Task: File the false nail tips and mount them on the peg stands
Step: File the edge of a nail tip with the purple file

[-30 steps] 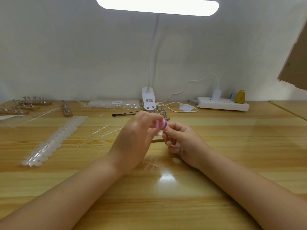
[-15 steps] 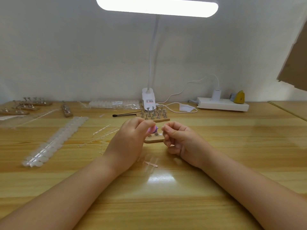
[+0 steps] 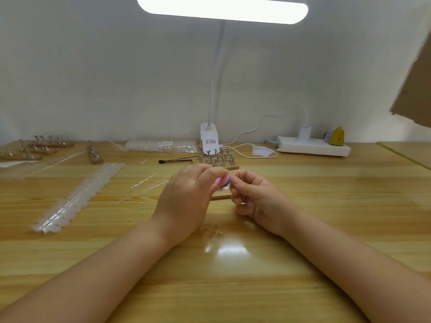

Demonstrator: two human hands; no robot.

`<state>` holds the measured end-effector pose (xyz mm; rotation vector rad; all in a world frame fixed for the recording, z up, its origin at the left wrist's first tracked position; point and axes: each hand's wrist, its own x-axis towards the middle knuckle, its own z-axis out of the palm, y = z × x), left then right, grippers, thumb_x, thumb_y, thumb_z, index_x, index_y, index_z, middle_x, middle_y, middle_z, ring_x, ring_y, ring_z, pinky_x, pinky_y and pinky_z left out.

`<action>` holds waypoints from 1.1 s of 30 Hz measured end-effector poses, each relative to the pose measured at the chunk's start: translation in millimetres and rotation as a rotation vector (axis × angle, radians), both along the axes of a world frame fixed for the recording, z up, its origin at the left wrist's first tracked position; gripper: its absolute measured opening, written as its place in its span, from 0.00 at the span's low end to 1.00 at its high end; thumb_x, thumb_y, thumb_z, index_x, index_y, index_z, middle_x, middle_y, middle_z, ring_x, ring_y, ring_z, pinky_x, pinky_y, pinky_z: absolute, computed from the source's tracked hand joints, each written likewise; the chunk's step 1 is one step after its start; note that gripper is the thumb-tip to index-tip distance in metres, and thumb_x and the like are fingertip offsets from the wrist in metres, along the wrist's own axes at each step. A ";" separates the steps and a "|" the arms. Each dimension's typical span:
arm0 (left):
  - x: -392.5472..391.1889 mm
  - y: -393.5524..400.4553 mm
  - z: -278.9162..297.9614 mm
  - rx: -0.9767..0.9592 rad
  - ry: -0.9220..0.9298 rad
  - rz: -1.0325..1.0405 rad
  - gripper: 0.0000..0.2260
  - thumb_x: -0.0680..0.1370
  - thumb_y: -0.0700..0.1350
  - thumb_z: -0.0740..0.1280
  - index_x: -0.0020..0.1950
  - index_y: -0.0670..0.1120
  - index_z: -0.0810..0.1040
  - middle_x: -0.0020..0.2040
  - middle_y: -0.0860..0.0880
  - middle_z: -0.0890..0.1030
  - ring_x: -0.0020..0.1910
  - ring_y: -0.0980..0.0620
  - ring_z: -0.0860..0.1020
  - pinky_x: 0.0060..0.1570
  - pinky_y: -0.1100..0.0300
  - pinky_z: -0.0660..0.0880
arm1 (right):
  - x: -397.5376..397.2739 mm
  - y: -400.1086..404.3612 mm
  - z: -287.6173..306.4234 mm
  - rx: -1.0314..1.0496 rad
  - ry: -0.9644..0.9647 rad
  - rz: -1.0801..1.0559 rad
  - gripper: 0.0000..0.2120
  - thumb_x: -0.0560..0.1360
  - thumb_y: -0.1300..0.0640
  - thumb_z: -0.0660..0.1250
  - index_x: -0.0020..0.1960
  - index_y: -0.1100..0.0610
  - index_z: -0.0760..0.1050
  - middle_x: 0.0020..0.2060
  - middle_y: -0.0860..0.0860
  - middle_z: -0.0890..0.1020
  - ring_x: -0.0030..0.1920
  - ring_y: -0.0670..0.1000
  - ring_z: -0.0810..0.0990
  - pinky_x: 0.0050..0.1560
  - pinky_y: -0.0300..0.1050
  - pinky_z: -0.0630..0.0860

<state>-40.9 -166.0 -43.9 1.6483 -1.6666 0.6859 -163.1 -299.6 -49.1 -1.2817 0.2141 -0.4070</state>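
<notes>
My left hand (image 3: 186, 197) grips a small pink and purple file block (image 3: 223, 181) between thumb and fingers, just above the table centre. My right hand (image 3: 253, 197) has its fingers curled and pinches something tiny against the block; the nail tip itself is too small and hidden to make out. A wooden peg stand (image 3: 220, 197) lies right behind and under the hands, mostly hidden. A second stand with several metal pegs (image 3: 218, 159) sits further back near the lamp base.
Strips of clear nail tips (image 3: 77, 197) lie at the left, with loose plastic sprues (image 3: 144, 190) beside them. More peg stands (image 3: 39, 149) sit far left. A brush (image 3: 175, 160), lamp base (image 3: 209, 138), power strip (image 3: 312, 146) and a bag of tips (image 3: 161, 145) line the back.
The file block in my left hand dipped towards the stand, then rose again against my right fingertips. The right hand barely shifted.
</notes>
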 end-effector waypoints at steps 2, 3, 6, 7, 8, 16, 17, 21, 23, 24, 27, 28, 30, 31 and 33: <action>6.2 1.6 -1.2 -0.011 -0.014 0.081 0.08 0.76 0.40 0.68 0.55 0.44 0.80 0.45 0.45 0.82 0.43 0.40 0.80 0.42 0.45 0.76 | 0.1 -0.7 1.6 0.035 0.010 -0.021 0.04 0.72 0.57 0.67 0.39 0.53 0.80 0.31 0.49 0.75 0.28 0.44 0.71 0.23 0.34 0.62; 6.8 2.7 0.4 -0.030 -0.009 0.076 0.09 0.76 0.39 0.69 0.56 0.47 0.78 0.45 0.45 0.81 0.43 0.41 0.79 0.42 0.45 0.76 | 0.7 -0.7 1.9 0.041 0.020 -0.034 0.05 0.71 0.58 0.67 0.38 0.53 0.80 0.30 0.49 0.75 0.28 0.44 0.70 0.23 0.34 0.62; -1.1 2.3 5.2 -0.032 -0.111 -0.016 0.09 0.78 0.44 0.64 0.57 0.50 0.71 0.46 0.45 0.78 0.43 0.46 0.76 0.42 0.54 0.74 | 1.4 1.9 3.4 0.037 0.042 -0.045 0.03 0.68 0.58 0.68 0.37 0.57 0.77 0.28 0.49 0.74 0.26 0.44 0.68 0.22 0.33 0.60; -4.0 2.0 6.0 0.023 -0.111 -0.013 0.07 0.79 0.48 0.62 0.56 0.51 0.71 0.47 0.47 0.77 0.44 0.50 0.74 0.42 0.57 0.73 | 1.4 1.8 3.9 0.023 0.053 -0.037 0.03 0.67 0.58 0.68 0.37 0.58 0.75 0.28 0.49 0.73 0.26 0.44 0.68 0.22 0.33 0.59; -3.7 1.7 6.6 0.081 -0.057 0.024 0.09 0.80 0.54 0.58 0.56 0.52 0.72 0.48 0.51 0.76 0.45 0.55 0.72 0.43 0.61 0.73 | 0.8 2.0 5.0 0.010 0.069 -0.026 0.04 0.67 0.58 0.67 0.37 0.58 0.73 0.28 0.49 0.71 0.27 0.45 0.67 0.23 0.34 0.58; -0.6 4.6 2.2 0.037 -0.287 0.005 0.16 0.74 0.40 0.70 0.59 0.50 0.72 0.51 0.46 0.72 0.47 0.48 0.71 0.41 0.56 0.74 | 0.4 1.5 7.9 0.015 0.095 0.004 0.03 0.67 0.58 0.68 0.34 0.55 0.76 0.28 0.48 0.66 0.27 0.45 0.64 0.24 0.35 0.55; -0.7 3.0 -0.3 0.038 -0.311 0.014 0.20 0.71 0.37 0.73 0.60 0.49 0.73 0.51 0.45 0.73 0.47 0.47 0.71 0.40 0.55 0.74 | 0.1 0.9 8.0 0.013 0.100 0.011 0.03 0.66 0.59 0.69 0.36 0.56 0.75 0.27 0.48 0.66 0.27 0.45 0.64 0.24 0.35 0.55; 13.6 5.6 1.7 -0.028 -0.227 0.149 0.21 0.66 0.34 0.77 0.56 0.47 0.78 0.46 0.43 0.76 0.43 0.43 0.74 0.37 0.54 0.74 | 0.0 -2.1 8.8 0.032 0.143 0.047 0.08 0.69 0.56 0.66 0.32 0.53 0.79 0.26 0.46 0.66 0.27 0.44 0.66 0.24 0.33 0.57; 11.9 5.6 1.2 -0.068 -0.229 0.051 0.20 0.70 0.36 0.74 0.58 0.49 0.72 0.49 0.44 0.74 0.43 0.43 0.75 0.38 0.53 0.76 | 1.5 -2.2 8.1 0.042 0.144 0.039 0.05 0.70 0.56 0.67 0.35 0.54 0.77 0.26 0.46 0.66 0.26 0.43 0.66 0.24 0.34 0.56; 8.3 3.6 -0.3 -0.087 -0.273 -0.015 0.18 0.73 0.36 0.71 0.58 0.49 0.70 0.51 0.45 0.72 0.44 0.44 0.75 0.40 0.53 0.76 | 1.7 -2.0 8.0 0.049 0.135 0.034 0.03 0.69 0.57 0.69 0.38 0.55 0.75 0.26 0.46 0.66 0.26 0.43 0.66 0.24 0.34 0.56; 1.1 -1.3 -4.6 -0.061 -0.382 -0.085 0.15 0.74 0.35 0.67 0.58 0.47 0.72 0.54 0.46 0.70 0.47 0.46 0.74 0.45 0.55 0.76 | 1.0 -4.4 7.3 0.056 0.124 0.041 0.04 0.66 0.60 0.71 0.41 0.57 0.77 0.27 0.47 0.66 0.26 0.43 0.65 0.24 0.34 0.55; 4.7 -0.5 -4.2 -0.048 -0.365 -0.062 0.16 0.73 0.34 0.68 0.57 0.47 0.73 0.54 0.46 0.71 0.47 0.46 0.74 0.45 0.54 0.76 | 0.8 -5.1 7.4 0.064 0.122 0.051 0.03 0.66 0.59 0.70 0.40 0.56 0.78 0.27 0.46 0.66 0.26 0.43 0.65 0.24 0.33 0.56; 13.2 3.7 -0.8 -0.023 -0.257 0.021 0.18 0.70 0.33 0.72 0.56 0.47 0.74 0.52 0.44 0.76 0.47 0.44 0.75 0.43 0.50 0.77 | 0.4 -7.5 7.5 0.094 0.126 0.067 0.05 0.68 0.56 0.68 0.34 0.54 0.78 0.26 0.45 0.66 0.26 0.43 0.66 0.23 0.32 0.57; 15.2 6.5 1.9 -0.021 -0.186 0.045 0.19 0.71 0.35 0.73 0.57 0.48 0.72 0.51 0.43 0.78 0.46 0.43 0.76 0.41 0.49 0.77 | 0.1 -8.4 6.9 0.100 0.129 0.070 0.08 0.69 0.56 0.67 0.31 0.53 0.78 0.26 0.45 0.66 0.26 0.43 0.66 0.23 0.32 0.58; 12.7 7.3 4.3 -0.058 -0.155 -0.010 0.15 0.74 0.38 0.71 0.57 0.49 0.70 0.50 0.43 0.78 0.45 0.43 0.76 0.41 0.50 0.77 | 1.4 -8.3 5.8 0.094 0.118 0.082 0.09 0.69 0.56 0.67 0.30 0.52 0.78 0.25 0.45 0.67 0.25 0.42 0.67 0.22 0.32 0.59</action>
